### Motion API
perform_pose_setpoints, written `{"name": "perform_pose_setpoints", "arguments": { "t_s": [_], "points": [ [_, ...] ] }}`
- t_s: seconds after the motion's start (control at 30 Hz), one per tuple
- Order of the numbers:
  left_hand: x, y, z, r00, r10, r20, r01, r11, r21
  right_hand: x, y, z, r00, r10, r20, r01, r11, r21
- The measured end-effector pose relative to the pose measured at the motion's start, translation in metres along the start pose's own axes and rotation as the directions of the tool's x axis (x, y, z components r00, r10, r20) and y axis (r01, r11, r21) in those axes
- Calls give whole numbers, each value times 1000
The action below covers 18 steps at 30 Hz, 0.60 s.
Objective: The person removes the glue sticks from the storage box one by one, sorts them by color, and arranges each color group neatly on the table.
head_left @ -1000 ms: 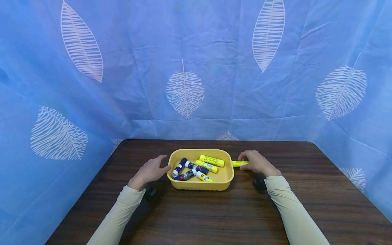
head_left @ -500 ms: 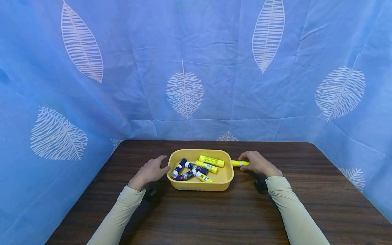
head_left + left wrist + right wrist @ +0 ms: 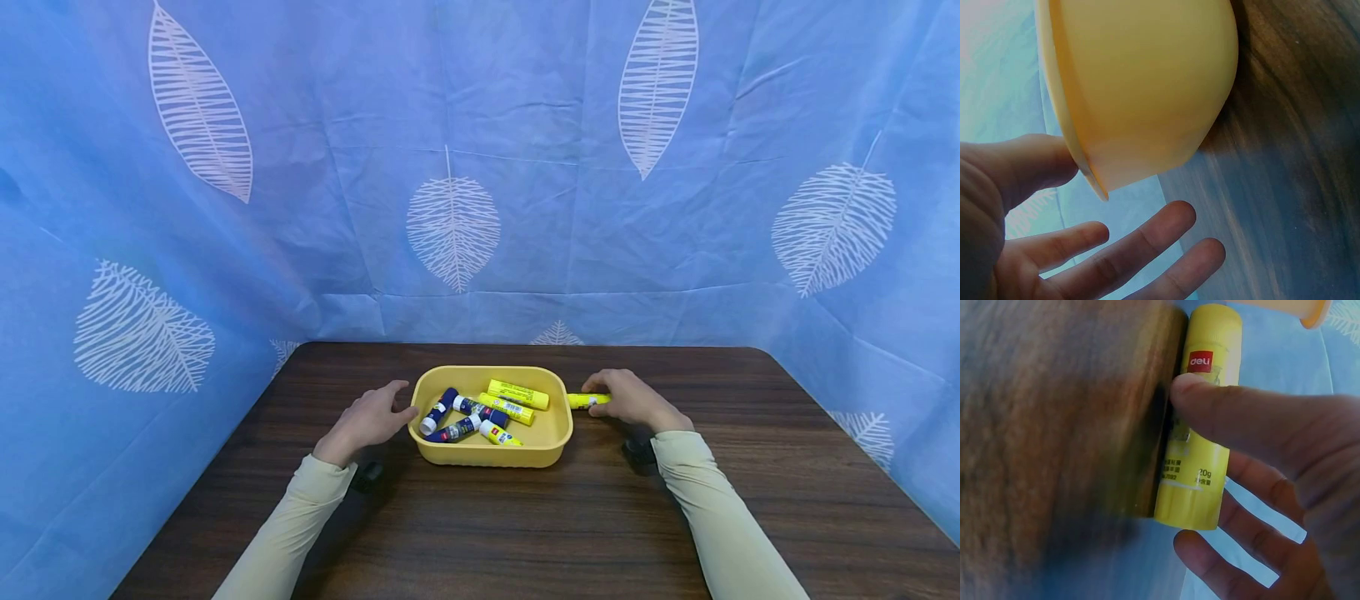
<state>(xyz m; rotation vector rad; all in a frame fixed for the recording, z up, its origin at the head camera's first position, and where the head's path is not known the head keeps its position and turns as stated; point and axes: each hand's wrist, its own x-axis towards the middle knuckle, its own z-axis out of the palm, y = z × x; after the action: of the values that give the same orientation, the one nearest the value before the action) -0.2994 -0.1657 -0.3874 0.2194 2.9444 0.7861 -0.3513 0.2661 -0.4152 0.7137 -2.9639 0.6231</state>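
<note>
Right hand (image 3: 632, 398) pinches a glue stick (image 3: 1191, 484) on the tabletop (image 3: 495, 533), just beside the tray (image 3: 491, 456); left hand (image 3: 367, 423) spread, thumb at its rim; grasping seems the step; lifting would call for a firm pinch.

There is room to reach down into the yellow tub (image 3: 487, 455) at its front right corner; glue sticks (image 3: 519, 394) crowd its left and middle. The left hand (image 3: 366, 423) blocks the left end, the right hand (image 3: 632, 400) and its stick (image 3: 581, 402) the right, while the table (image 3: 495, 533) in front gives passage
</note>
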Motion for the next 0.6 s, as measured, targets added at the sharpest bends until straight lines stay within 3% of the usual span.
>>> {"name": "perform_pose_setpoints", "arguments": {
  "t_s": [0.37, 0.6],
  "points": [
    [-1, 1, -1, 1000, 10, 0, -10, 1000, -1, -2, -7, -13, 1000, 9, -19, -9, 1000, 5],
    [-2, 2, -1, 1000, 6, 0, -6, 1000, 0, -2, -23, -26, 998, -31, -51, 30, 999, -24]
  ]
}}
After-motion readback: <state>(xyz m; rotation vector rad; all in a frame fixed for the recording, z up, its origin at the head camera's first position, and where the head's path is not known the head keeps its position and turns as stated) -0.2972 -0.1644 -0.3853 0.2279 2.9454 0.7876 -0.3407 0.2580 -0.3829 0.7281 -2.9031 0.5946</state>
